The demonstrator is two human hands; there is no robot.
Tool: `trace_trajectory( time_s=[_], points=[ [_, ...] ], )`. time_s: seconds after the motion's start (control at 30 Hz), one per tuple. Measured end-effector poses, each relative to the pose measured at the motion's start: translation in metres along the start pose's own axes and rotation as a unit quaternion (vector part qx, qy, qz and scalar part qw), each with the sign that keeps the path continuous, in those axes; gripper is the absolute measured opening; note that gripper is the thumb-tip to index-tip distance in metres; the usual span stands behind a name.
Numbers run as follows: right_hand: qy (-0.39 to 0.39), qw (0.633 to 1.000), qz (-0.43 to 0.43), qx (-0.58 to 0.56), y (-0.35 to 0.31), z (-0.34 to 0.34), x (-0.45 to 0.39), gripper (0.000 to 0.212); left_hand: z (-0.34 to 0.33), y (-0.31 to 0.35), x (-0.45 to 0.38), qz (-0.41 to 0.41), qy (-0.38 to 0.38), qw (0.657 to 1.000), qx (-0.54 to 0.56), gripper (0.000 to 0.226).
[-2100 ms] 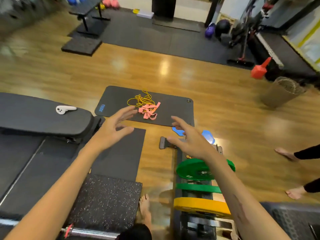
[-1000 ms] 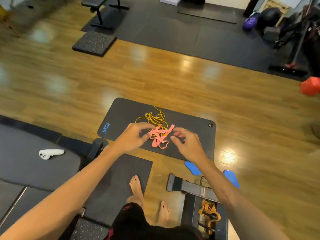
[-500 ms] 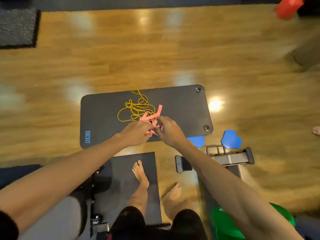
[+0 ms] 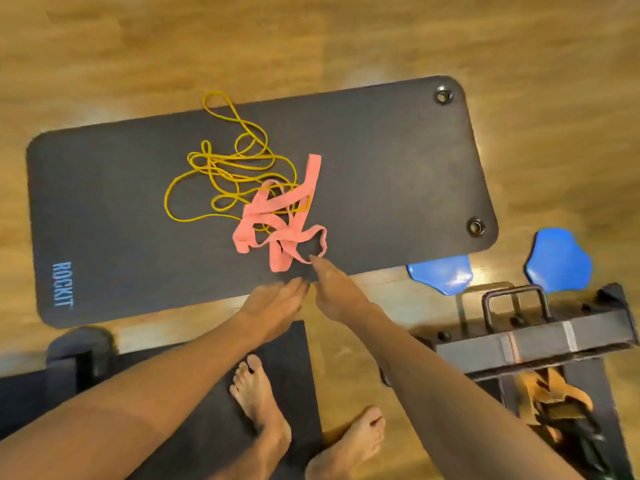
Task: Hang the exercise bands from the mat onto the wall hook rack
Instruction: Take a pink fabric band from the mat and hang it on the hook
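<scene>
Dark grey rectangular foam mat (image 4: 381, 161) lies on the wooden floor (image 4: 346, 36). On it: tangle of thin yellow rubber band loops (image 4: 221, 174), with a flat pink fabric band (image 4: 277, 223) bunched over its near edge. Left hand (image 4: 273, 306) hovers at the mat's near edge, fingers straight, holding nothing. Right hand (image 4: 336, 292) beside it, fingertip touching the pink band's nearest loop, no grip visible. Two blue plastic discs (image 4: 557, 258) sit on the floor right of the mat, next to a black metal rack (image 4: 540, 337).
</scene>
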State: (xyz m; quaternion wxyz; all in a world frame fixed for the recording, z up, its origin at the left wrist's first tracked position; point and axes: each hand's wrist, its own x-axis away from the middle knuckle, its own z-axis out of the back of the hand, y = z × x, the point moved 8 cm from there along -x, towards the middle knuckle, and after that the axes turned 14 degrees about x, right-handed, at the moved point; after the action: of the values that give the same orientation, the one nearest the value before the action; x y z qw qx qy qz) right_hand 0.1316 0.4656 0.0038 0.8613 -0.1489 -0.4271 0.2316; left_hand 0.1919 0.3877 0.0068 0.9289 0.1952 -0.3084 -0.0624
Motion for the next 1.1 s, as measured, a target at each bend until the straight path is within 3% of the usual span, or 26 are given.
trace_trajectory(
  time_s=[0.07, 0.13, 0.27, 0.37, 0.47, 0.53, 0.6, 0.73, 0.83, 0.97, 1.1],
  points=[
    [-0.001, 1.0, 0.003, 0.004, 0.028, -0.04, -0.05, 0.065, -0.027, -0.029, -0.048, 0.031, 0.057, 0.995, 0.076, 0.066],
    [-0.002, 1.0, 0.002, 0.002, 0.053, -0.071, -0.091, 0.071, -0.054, -0.055, -0.089, 0.065, 0.064, 0.987, 0.135, 0.058],
    [-0.002, 0.998, -0.004, 0.067, 0.088, -0.111, -0.14, 0.077, -0.103, -0.094, -0.129, 0.105, 0.076, 0.982, 0.141, 0.056],
    [0.049, 0.98, -0.007, 0.191, 0.099, -0.115, -0.154, 0.061, -0.125, -0.102, -0.137, 0.085, 0.025, 0.99, 0.109, 0.047],
    [0.12, 0.976, 0.022, 0.18, 0.089, -0.097, -0.146, 0.029, -0.105, -0.088, -0.136, 0.019, 0.079, 0.99, 0.112, 0.037],
    [0.17, 0.972, 0.057, 0.153, 0.073, -0.073, -0.128, 0.017, -0.073, -0.082, -0.124, 0.015, 0.137, 0.977, 0.16, 0.026],
    [0.232, 0.959, 0.073, 0.148, 0.055, -0.036, -0.104, 0.019, -0.026, -0.074, -0.104, 0.012, 0.211, 0.956, 0.205, 0.019],
    [0.346, 0.922, 0.084, 0.149, 0.005, 0.065, -0.044, 0.021, 0.084, -0.041, -0.045, -0.007, 0.311, 0.914, 0.26, 0.019],
    [0.378, 0.909, 0.136, 0.108, -0.054, 0.144, 0.007, 0.028, 0.18, -0.007, 0.006, -0.031, 0.355, 0.869, 0.342, 0.027],
    [0.327, 0.924, 0.192, -0.059, -0.132, 0.255, 0.086, 0.045, 0.322, 0.042, 0.073, -0.035, 0.412, 0.822, 0.392, 0.029],
    [0.235, 0.925, 0.195, -0.226, -0.195, 0.348, 0.178, 0.024, 0.444, 0.117, 0.146, -0.099, 0.411, 0.801, 0.425, 0.023]
  ],
)
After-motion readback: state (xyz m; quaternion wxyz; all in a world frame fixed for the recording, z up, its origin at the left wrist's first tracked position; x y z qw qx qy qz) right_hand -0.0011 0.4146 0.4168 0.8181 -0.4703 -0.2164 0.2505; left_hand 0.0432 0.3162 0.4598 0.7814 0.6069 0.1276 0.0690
